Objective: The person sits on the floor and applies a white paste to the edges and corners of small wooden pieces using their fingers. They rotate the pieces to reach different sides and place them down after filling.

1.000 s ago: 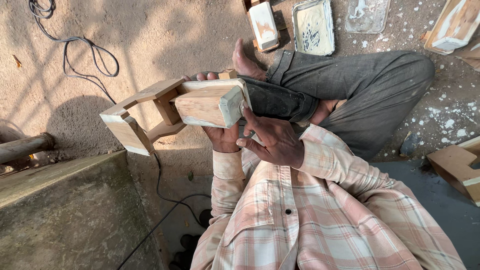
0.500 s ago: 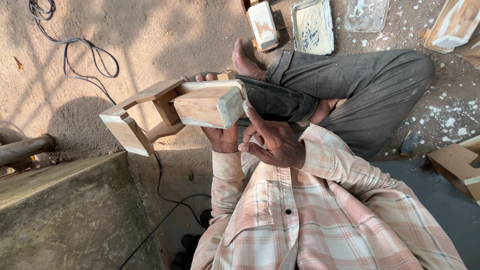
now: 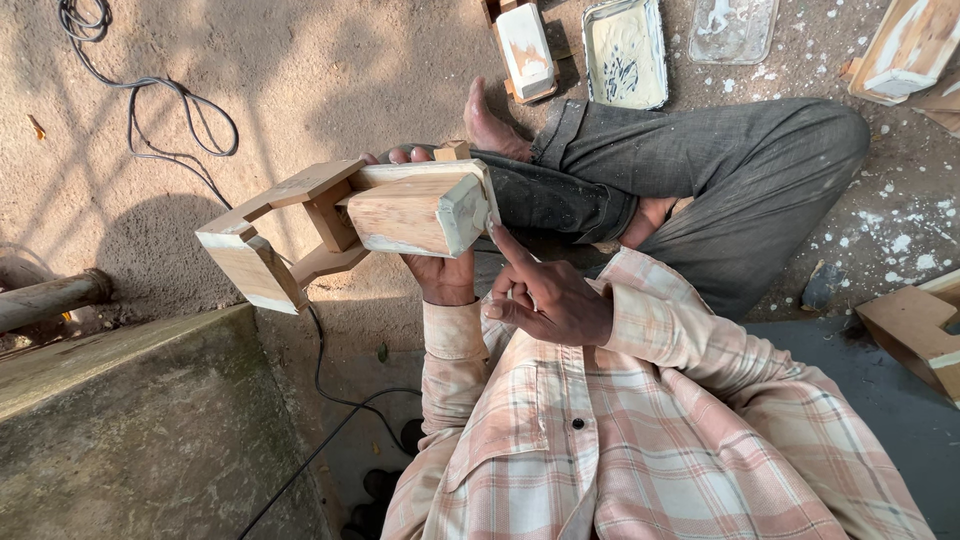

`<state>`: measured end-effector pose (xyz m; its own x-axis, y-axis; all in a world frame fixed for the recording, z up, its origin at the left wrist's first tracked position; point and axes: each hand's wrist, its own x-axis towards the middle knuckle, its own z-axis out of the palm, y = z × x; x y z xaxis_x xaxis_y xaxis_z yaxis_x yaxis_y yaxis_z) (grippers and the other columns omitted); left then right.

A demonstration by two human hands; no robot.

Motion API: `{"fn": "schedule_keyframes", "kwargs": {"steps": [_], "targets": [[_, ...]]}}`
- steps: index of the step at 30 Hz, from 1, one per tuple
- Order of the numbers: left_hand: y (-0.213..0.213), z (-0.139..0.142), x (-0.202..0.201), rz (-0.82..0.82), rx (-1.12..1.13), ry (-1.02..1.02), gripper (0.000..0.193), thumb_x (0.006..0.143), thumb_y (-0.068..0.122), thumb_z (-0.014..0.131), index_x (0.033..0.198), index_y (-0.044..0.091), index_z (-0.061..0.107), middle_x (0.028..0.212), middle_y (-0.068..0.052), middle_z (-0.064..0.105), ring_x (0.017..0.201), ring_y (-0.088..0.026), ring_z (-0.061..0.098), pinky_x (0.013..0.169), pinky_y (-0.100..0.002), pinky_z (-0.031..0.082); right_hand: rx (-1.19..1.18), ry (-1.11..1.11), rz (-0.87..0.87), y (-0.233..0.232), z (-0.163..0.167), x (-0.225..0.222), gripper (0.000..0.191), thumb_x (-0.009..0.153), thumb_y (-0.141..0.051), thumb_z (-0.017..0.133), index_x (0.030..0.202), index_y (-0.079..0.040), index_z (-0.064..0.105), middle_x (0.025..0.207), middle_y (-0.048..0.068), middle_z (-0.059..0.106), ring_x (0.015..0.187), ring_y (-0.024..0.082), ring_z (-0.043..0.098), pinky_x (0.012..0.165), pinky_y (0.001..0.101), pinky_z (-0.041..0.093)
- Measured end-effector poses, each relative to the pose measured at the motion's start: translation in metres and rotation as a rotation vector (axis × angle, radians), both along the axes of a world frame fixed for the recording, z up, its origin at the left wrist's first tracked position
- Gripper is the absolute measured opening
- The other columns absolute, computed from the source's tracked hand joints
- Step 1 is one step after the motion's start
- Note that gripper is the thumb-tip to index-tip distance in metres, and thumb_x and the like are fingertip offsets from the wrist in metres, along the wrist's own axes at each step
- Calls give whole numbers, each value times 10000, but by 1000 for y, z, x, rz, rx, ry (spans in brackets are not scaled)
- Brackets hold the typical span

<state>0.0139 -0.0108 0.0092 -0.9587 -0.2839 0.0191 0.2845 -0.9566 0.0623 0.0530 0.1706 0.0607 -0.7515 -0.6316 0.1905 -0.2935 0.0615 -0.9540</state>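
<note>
Counting as we go: two hands in play, the left hand [image 3: 440, 275] under one wooden assembly [image 3: 350, 220], the right hand [image 3: 545, 295] beside it with one finger stretched out. One bare foot [image 3: 490, 125] showing. On the ground, two flat trays near the top edge: one tray smeared with white filler [image 3: 625, 50], one clear tray [image 3: 732, 25]. One white-topped wooden block [image 3: 526, 45] beside them. One black cable [image 3: 150, 95] looping at the top left corner. One pipe [image 3: 50, 298] at the left edge. Two more wooden pieces at the right edge, one upper wooden piece [image 3: 905, 45], one lower wooden piece [image 3: 915, 325]
</note>
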Motion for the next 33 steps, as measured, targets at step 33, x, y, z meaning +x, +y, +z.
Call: {"fn": "schedule_keyframes", "kwargs": {"steps": [33], "targets": [[2,-3,6,-68,54,48,532,1168,455,384,1670,294,312,1654,-102,406,1551,-307,373,1333,-549,226,11,23,5,-8,6,-2,963,1037,-393,633,1602,91,22,907,70,714,542,109,564,498,269,489]]}}
